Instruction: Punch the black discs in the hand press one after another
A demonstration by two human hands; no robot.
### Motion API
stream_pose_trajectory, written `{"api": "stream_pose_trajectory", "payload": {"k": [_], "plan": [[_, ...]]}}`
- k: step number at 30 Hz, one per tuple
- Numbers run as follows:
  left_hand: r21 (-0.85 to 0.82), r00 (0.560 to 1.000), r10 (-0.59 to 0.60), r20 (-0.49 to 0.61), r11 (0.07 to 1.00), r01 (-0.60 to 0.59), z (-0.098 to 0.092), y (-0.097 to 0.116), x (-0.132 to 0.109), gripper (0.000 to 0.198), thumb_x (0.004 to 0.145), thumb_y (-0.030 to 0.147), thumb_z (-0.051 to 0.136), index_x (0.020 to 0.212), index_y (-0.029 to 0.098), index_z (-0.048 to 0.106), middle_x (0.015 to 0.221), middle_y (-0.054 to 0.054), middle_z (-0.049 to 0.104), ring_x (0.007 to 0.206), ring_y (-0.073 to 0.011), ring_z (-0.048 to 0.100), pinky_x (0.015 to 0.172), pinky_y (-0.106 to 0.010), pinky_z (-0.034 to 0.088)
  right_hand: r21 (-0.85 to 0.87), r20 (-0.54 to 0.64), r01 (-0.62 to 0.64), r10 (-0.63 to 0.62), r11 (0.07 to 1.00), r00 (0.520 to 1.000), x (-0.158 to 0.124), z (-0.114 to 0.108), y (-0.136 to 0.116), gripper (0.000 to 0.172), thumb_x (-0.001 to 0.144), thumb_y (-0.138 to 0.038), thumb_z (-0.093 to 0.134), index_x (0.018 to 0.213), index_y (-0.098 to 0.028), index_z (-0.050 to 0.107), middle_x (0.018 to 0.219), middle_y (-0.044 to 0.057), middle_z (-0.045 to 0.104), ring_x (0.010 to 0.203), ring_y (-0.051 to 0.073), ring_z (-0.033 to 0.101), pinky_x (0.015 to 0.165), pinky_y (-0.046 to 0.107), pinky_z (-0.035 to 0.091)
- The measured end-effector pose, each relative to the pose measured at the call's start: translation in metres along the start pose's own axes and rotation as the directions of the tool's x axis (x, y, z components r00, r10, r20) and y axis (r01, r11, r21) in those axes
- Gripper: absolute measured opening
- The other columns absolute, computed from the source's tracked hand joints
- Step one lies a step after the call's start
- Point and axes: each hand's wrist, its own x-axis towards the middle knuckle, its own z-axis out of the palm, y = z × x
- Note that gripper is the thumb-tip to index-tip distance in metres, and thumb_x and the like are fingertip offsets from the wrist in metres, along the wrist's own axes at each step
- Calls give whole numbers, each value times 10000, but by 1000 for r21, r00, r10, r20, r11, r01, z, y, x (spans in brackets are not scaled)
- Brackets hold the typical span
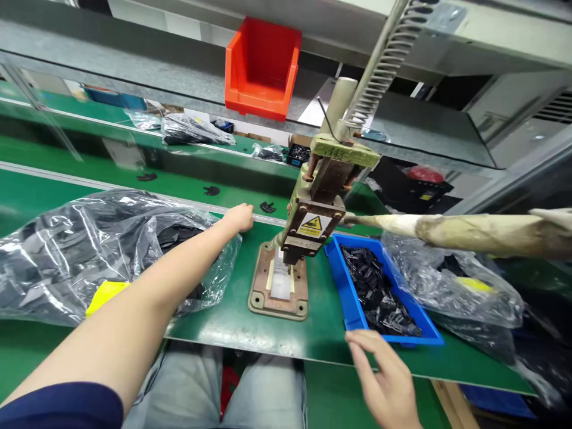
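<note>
My left hand (239, 216) reaches far forward with its fingers curled at the metal rail by the conveyor belt (179, 185), close to a small black part (267, 207); whether it holds anything is hidden. My right hand (386, 381) hovers with fingers apart and empty at the near edge of the blue tray (348, 298), which holds several small black parts (379, 292). Between the hands stands a manual lever press (313, 220) on a rusty base plate (279, 289), its long taped handle (469, 229) stretching right.
A big clear plastic bag of black parts (89, 250) with a yellow label lies under my left forearm. Another plastic bag (451, 286) sits right of the tray. A red bin (261, 65) stands on the metal shelf above. More black parts (211, 190) ride the belt.
</note>
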Motion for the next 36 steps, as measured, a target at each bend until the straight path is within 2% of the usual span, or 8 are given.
{"api": "stream_pose_trajectory", "payload": {"k": [3,5,9,14,18,22,30,36], "plan": [[2,997,44,58,999,-44,-2,-11,-40,417,996,361,549,1309,121,682,1322,-215,698,1238,-327,657,1053,-392,479,-202,-6,-103,104,974,995,27,-28,48,203,953,-379,614,1109,-311,726,1146,71,764,1072,258,729,989,450,604],[-32,990,121,76,992,-118,-5,-12,-78,407,1003,402,534,1277,153,705,1301,-183,723,1231,-319,662,1055,-400,488,-374,81,-188,234,908,969,50,-41,84,336,954,-477,573,1194,-279,701,1246,101,744,1176,292,697,1077,504,554],[-165,942,336,12,929,-330,7,-4,-163,399,1036,417,478,1241,177,721,1248,-151,743,1207,-307,670,1073,-431,503,-583,374,-162,440,796,816,91,-45,141,635,795,-596,694,1297,-207,667,1290,167,734,1215,384,682,1066,549,538],[-260,923,371,-100,886,-384,57,5,-235,308,1019,344,533,1228,200,708,1272,-146,714,1226,-305,646,1088,-477,510,-547,499,-133,450,826,741,108,-27,157,361,813,-500,655,1071,-254,714,1036,71,805,935,256,763,836,366,583],[-279,925,307,-225,889,-363,86,2,-250,300,1027,347,533,1243,211,691,1367,-145,678,1364,-330,567,1157,-536,457,-576,464,-142,466,805,753,109,-21,145,245,881,-430,555,997,-267,696,944,43,802,816,220,750,715,330,536],[-307,919,309,-245,875,-375,90,-2,-251,279,1034,362,530,1199,219,704,1326,-132,710,1352,-319,585,1162,-536,457,-649,365,-162,491,743,791,107,-24,124,316,929,-490,504,958,-237,693,849,78,771,727,226,698,667,341,472],[-289,907,334,-255,869,-402,98,-8,-253,297,1020,416,529,1164,241,721,1310,-120,727,1323,-322,624,1165,-529,470,-735,213,-229,538,638,815,92,-31,87,389,1009,-498,408,1034,-246,703,1102,90,761,950,216,681,770,316,447],[-267,901,341,-267,872,-410,101,-8,-254,303,1000,450,546,1144,250,722,1284,-116,738,1287,-330,648,1148,-538,491,-698,242,-228,524,679,817,88,-31,90,308,1008,-434,504,1132,-222,688,1117,82,750,958,195,683,863,326,503]]}}
